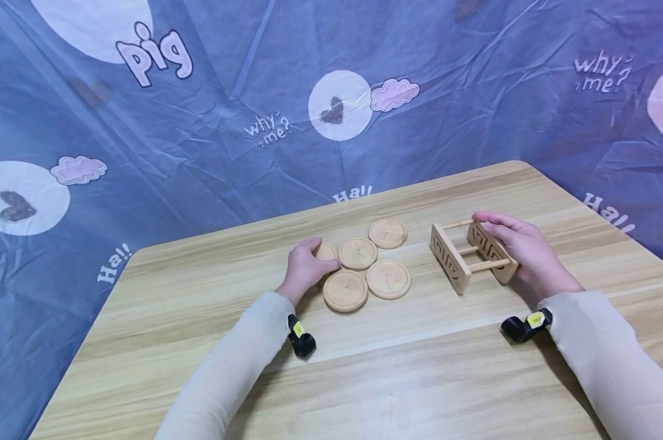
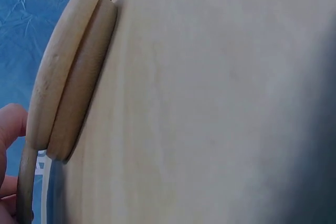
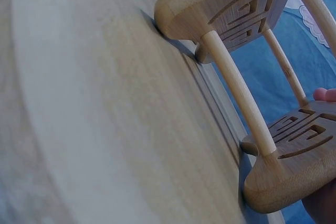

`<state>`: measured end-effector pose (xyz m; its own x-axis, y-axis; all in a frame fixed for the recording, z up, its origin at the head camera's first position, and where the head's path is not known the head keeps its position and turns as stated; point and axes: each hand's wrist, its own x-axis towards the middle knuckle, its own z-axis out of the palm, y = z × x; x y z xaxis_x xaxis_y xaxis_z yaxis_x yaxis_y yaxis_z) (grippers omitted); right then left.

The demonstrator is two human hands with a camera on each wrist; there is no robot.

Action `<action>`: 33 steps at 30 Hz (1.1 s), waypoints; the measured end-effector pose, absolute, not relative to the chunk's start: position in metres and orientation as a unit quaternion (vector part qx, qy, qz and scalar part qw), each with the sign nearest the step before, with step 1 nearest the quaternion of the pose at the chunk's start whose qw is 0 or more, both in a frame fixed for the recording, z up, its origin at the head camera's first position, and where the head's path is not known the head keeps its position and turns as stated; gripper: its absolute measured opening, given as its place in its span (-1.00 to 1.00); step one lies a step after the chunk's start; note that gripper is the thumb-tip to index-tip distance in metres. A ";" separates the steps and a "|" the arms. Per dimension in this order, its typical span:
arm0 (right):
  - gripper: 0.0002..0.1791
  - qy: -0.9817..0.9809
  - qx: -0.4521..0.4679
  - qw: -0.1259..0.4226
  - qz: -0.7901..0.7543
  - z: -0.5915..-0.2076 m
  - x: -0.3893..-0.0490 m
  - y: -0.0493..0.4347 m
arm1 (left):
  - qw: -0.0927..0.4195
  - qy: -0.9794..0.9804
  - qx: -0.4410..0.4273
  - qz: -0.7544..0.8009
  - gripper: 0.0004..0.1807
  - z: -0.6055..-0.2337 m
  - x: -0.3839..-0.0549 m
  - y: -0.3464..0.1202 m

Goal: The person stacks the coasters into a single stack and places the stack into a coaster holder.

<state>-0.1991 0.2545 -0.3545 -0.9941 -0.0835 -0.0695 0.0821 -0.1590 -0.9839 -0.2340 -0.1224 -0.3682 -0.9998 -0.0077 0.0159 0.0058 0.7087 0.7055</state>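
Note:
My left hand (image 1: pixel 305 269) pinches a round wooden coaster (image 1: pixel 326 252) at the left end of a cluster of coasters. In the left wrist view, the thumb and fingers are on either side of this thin coaster (image 2: pixel 26 182). Beside it lie several more, with line drawings on their faces, among them a near coaster (image 1: pixel 346 292) and a far coaster (image 1: pixel 386 233). My right hand (image 1: pixel 529 250) grips the right panel of a small wooden coaster rack (image 1: pixel 448 260). Round rods join its two panels, which have carved slots (image 3: pixel 310 129). No coaster is in it.
The wood-grain table (image 1: pixel 397 379) has its far edge close to a blue printed cloth (image 1: pixel 210 153), which hangs behind it and on both sides. A black wrist camera (image 1: pixel 300 339) is worn on the left sleeve, another wrist camera (image 1: pixel 523 327) on the right.

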 end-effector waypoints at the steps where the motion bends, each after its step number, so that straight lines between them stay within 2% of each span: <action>1: -0.80 0.646 0.000 0.055 -0.761 -0.354 -0.199 0.254 | 0.011 -0.924 0.001 -0.382 -0.15 -0.368 -0.234 -0.122; 23: -0.82 0.645 -0.001 0.056 -0.762 -0.354 -0.199 0.255 | 0.024 -0.918 0.001 -0.395 -0.18 -0.353 -0.215 -0.108; 33: -0.81 0.638 -0.005 0.054 -0.768 -0.354 -0.199 0.254 | 0.018 -0.910 -0.047 -0.411 -0.21 -0.346 -0.199 -0.097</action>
<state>-0.1988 0.2536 -0.3544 -0.9940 -0.0894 -0.0624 0.0777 -0.1804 -0.9805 -0.1995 -0.0966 -0.3456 -0.9949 0.0706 0.0715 0.1003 0.6583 0.7461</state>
